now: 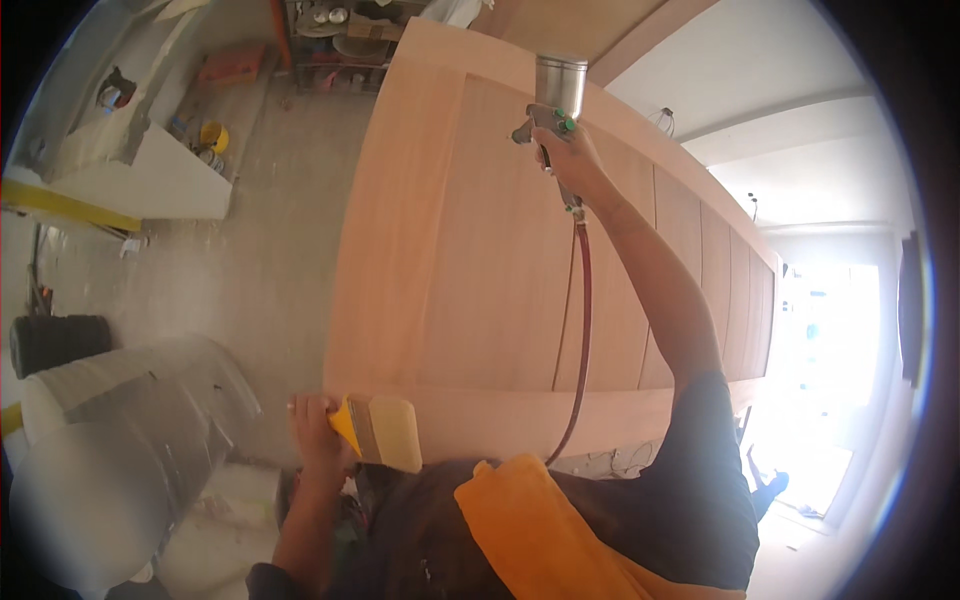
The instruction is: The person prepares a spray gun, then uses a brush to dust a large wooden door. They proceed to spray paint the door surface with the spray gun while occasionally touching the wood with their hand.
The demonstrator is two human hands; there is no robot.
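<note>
A large wooden panelled door (480,260) lies flat in front of me. My right hand (570,160) is stretched out over its far end and grips a metal spray gun (553,105) with a silver cup on top. A dark red hose (582,320) runs from the gun back across the door toward my body. My left hand (315,425) is at the door's near left corner and holds a wide paintbrush (385,432) with a yellow handle and pale bristles. An orange cloth (530,530) hangs over my shoulder.
Concrete floor (270,240) lies left of the door. A white bench (150,170) with tins and a yellow container stands at the far left. Shelves with cans (340,40) are at the back. Grey covered shapes (120,430) sit near my left side. A bright window (830,370) is at right.
</note>
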